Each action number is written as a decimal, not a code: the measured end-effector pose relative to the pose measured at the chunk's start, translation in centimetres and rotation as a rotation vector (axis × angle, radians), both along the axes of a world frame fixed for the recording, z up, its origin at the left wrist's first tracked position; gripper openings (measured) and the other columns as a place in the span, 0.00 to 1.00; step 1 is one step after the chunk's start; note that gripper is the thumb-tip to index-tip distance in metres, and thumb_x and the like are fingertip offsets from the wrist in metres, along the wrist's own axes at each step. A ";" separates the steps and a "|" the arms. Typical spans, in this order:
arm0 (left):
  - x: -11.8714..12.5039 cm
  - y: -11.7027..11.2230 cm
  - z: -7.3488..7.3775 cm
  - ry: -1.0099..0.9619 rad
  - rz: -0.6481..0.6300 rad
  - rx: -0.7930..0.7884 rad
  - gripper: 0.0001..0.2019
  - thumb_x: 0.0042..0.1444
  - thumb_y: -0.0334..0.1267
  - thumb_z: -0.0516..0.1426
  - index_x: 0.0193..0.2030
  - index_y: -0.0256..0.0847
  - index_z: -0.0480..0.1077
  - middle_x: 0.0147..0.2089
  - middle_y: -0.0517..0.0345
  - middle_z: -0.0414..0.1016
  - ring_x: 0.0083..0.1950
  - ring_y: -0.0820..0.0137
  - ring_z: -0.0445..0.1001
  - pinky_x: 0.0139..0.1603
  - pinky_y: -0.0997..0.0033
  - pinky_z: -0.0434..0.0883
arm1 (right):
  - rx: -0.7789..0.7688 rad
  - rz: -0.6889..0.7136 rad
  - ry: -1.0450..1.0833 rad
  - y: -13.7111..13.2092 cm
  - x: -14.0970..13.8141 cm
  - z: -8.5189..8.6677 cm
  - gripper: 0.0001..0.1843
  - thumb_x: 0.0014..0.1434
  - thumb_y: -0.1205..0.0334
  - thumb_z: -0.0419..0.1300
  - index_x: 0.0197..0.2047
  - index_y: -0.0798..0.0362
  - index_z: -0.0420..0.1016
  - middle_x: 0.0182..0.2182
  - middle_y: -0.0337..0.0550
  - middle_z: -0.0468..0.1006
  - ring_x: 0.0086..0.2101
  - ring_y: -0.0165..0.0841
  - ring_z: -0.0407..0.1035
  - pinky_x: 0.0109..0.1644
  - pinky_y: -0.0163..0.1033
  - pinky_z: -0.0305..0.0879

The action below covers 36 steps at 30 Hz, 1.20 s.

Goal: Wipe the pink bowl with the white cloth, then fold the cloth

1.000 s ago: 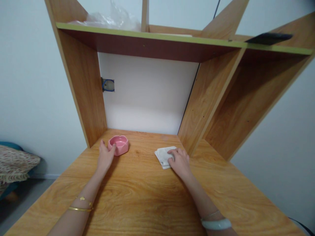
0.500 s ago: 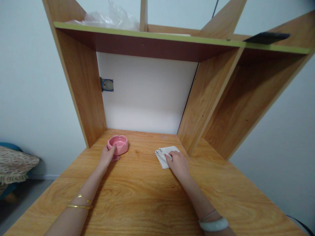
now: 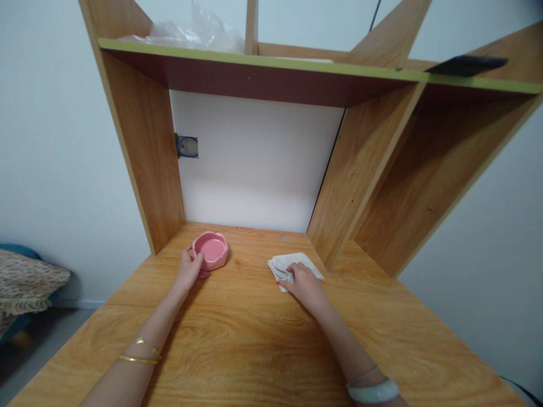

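Note:
A pink, many-sided ashtray [image 3: 217, 261] with notches in its rim is at the back left of the wooden desk. My left hand [image 3: 189, 270] grips its near left side, thumb at the rim and the other fingers partly hidden behind and beneath it. To the right, a folded white cloth [image 3: 303, 261] lies flat on the desk near the upright divider. My right hand [image 3: 304, 284] is closed on the near part of this cloth, pinching a bunched fold between thumb and fingers.
The wooden desk [image 3: 237, 339] carries a shelf unit with a left side panel [image 3: 144, 147] and a divider [image 3: 360, 169]. Clear plastic wrapping [image 3: 199, 34] and a dark flat object [image 3: 466, 65] rest on the upper shelf [image 3: 254, 59]. A wall box [image 3: 188, 147] shows through the back panel.
My left hand has shifted the ashtray a little to the right, and more of its inside shows. My right fingers have drawn in and bunched the cloth's near edge. The view has shifted slightly.

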<state>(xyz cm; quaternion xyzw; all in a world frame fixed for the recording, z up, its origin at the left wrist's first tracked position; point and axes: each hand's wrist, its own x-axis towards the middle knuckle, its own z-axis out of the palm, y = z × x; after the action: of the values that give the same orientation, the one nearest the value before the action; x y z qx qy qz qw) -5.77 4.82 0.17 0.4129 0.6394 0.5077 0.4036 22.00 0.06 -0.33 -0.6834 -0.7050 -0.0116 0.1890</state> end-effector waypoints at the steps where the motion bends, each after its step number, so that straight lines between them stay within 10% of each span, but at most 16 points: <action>1: 0.0 -0.1 0.1 0.005 -0.006 0.000 0.25 0.56 0.34 0.49 0.59 0.38 0.44 0.25 0.61 0.68 0.14 0.75 0.68 0.16 0.76 0.68 | 0.002 -0.018 0.000 0.0 0.1 0.0 0.10 0.52 0.58 0.58 0.35 0.55 0.71 0.34 0.46 0.75 0.38 0.36 0.68 0.38 0.34 0.56; 10: 1.9 -1.4 0.4 0.001 -0.160 0.044 0.27 0.54 0.34 0.51 0.60 0.40 0.48 0.19 0.65 0.67 0.13 0.76 0.66 0.14 0.80 0.65 | 0.091 -0.118 0.057 -0.1 -0.1 0.5 0.11 0.58 0.59 0.49 0.34 0.53 0.70 0.32 0.45 0.75 0.35 0.35 0.68 0.34 0.34 0.55; 25: 5.9 -4.6 -0.4 0.024 -0.519 0.116 0.27 0.50 0.37 0.52 0.58 0.38 0.53 0.24 0.60 0.72 0.11 0.78 0.65 0.12 0.80 0.63 | 0.333 0.222 0.393 -1.5 -3.9 0.6 0.09 0.58 0.60 0.47 0.36 0.50 0.68 0.34 0.42 0.68 0.36 0.33 0.65 0.40 0.36 0.60; 31: 6.0 -4.6 -0.4 0.256 -0.433 0.425 0.22 0.45 0.35 0.56 0.50 0.39 0.65 0.48 0.49 0.69 0.48 0.63 0.69 0.50 0.62 0.64 | 0.326 0.249 0.441 -1.4 -4.0 0.3 0.08 0.56 0.58 0.51 0.35 0.50 0.69 0.38 0.43 0.65 0.37 0.34 0.65 0.40 0.37 0.62; 36: 6.2 -4.9 -0.1 0.311 -0.449 0.413 0.25 0.47 0.38 0.56 0.54 0.40 0.63 0.46 0.50 0.68 0.49 0.62 0.67 0.52 0.61 0.61 | 0.358 0.295 0.528 -1.2 -3.8 0.4 0.10 0.55 0.55 0.52 0.28 0.51 0.67 0.35 0.44 0.65 0.39 0.35 0.63 0.44 0.39 0.61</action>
<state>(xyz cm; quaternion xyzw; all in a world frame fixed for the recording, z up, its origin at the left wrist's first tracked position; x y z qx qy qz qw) 0.40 -0.04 0.04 0.6887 0.4702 0.4561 0.3108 18.22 -1.17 0.06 -0.5099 -0.7097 0.0695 0.4812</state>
